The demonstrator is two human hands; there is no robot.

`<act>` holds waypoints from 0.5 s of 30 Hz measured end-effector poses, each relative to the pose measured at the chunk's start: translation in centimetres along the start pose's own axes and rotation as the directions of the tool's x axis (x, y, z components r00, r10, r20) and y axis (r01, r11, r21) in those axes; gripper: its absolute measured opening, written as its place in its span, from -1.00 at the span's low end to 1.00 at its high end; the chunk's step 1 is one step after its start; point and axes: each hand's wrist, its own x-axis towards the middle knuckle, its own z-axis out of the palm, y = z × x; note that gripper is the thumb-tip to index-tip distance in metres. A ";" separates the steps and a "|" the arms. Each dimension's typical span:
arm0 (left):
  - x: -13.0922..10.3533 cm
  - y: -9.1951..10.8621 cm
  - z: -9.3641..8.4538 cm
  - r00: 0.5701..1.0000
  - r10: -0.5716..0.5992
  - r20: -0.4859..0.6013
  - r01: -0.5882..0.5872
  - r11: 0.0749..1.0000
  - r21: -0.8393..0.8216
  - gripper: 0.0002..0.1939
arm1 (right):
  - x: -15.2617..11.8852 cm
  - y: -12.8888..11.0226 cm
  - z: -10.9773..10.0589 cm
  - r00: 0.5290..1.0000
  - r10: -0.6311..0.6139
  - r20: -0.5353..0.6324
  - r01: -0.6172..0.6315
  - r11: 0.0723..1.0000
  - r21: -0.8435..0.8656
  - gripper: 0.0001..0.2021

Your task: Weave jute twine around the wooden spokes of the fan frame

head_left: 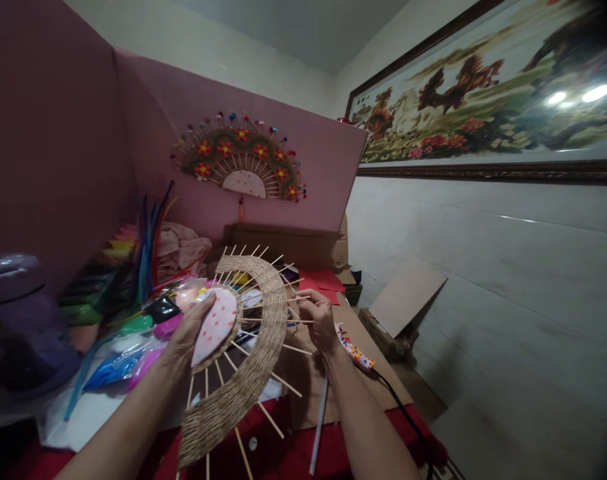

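Observation:
A half-round fan of woven twine (270, 313) is held up over the table, with thin wooden sticks radiating past its outer edge. At its inner side sits a white half-disc with pink dots (220, 323). My left hand (188, 330) grips this half-disc, thumb on its front and the other fingers hidden behind. My right hand (317, 317) is at the fan's right edge, its fingers pinched around the end of one stick.
A finished flowered fan (240, 157) hangs on the pink board (328, 173). Bagged coloured clay (116, 370) lies at left beside a purple container (26, 333). A glue gun (356, 350) with a black cord and a clear stick (319, 427) lie at right on cardboard (303, 400).

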 end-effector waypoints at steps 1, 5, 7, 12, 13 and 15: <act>-0.1 0.0 0.1 1.000 0.000 0.000 0.000 1.000 -0.004 -0.74 | 0.0 0.0 0.0 1.000 0.002 -0.004 -0.002 1.000 -0.013 -0.89; -0.1 -0.1 0.1 1.000 0.007 0.017 -0.007 1.000 -0.014 -0.74 | 0.2 0.2 -0.1 1.000 -0.004 -0.031 0.002 0.998 -0.055 -0.89; 0.1 -0.3 0.0 0.999 0.012 0.029 -0.012 1.000 -0.010 -0.76 | 0.3 0.2 -0.1 0.999 0.013 -0.052 -0.016 0.999 -0.052 -0.88; 0.5 -0.5 0.1 0.999 0.002 -0.049 -0.001 1.000 0.025 -0.80 | 0.6 0.4 -0.1 0.992 0.097 -0.085 -0.101 0.994 -0.052 -0.90; 0.5 -0.5 0.3 0.997 -0.007 -0.071 0.009 1.000 0.028 -0.80 | 0.7 0.5 -0.1 0.991 0.110 -0.074 -0.112 0.993 -0.034 -0.90; 0.5 -0.5 0.4 0.995 -0.050 -0.088 0.050 0.999 0.008 -0.78 | 0.7 0.6 0.0 0.989 0.139 -0.044 -0.138 0.990 0.019 -0.90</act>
